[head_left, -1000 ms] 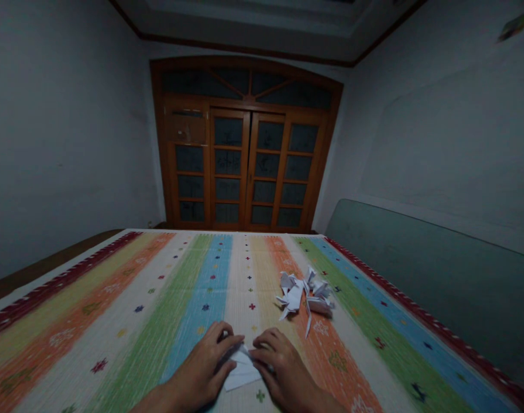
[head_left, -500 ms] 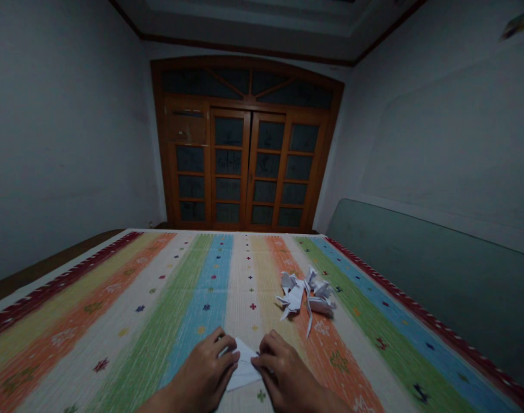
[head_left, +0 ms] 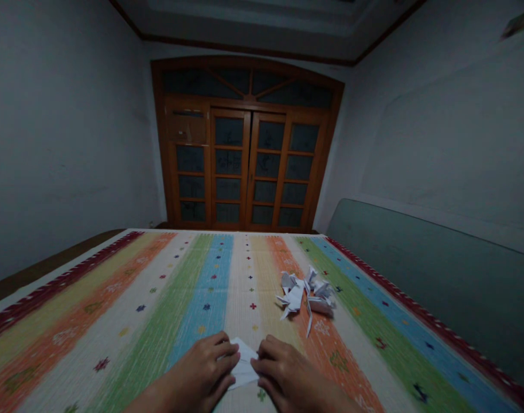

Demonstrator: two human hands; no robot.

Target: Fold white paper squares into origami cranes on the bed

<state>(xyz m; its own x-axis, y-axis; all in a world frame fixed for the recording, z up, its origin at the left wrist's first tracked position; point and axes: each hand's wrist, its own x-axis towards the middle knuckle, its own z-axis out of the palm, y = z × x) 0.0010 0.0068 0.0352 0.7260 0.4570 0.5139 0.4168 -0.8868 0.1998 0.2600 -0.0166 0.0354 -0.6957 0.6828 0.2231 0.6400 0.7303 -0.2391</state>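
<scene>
**Overhead view from a head-worn camera, dim light.** We see a room closed at the far end by glazed wooden double doors [head_left: 247,155], with a pale plastered wall [head_left: 64,126] on the left and a grey-green padded panel [head_left: 429,275] along the right. A small blurred object [head_left: 517,24] high on the right wall is too indistinct for us to identify.

In the foreground lies a broad striped woven cover [head_left: 90,321] with a red patterned border and small embroidered motifs; what lies beneath it is hidden. On it, ahead of the right hand and a little to its right, we note a loose pile of folded white paper figures [head_left: 305,295], apparently origami birds, so tangled that we cannot count them. Only bare cover separates the pile from that hand.

At the bottom centre we mark a folded white paper [head_left: 245,364] lying on the cover between the left hand [head_left: 202,367] and the right hand [head_left: 288,367]. Both forearms are cut off by the lower frame edge. The left fingers [head_left: 225,350] lie close together over the paper's left side, and the right fingers [head_left: 264,358] lie together against its right side. These hands hide much of the sheet, so we cannot make out its folds or tell whether either hand pinches it.
</scene>
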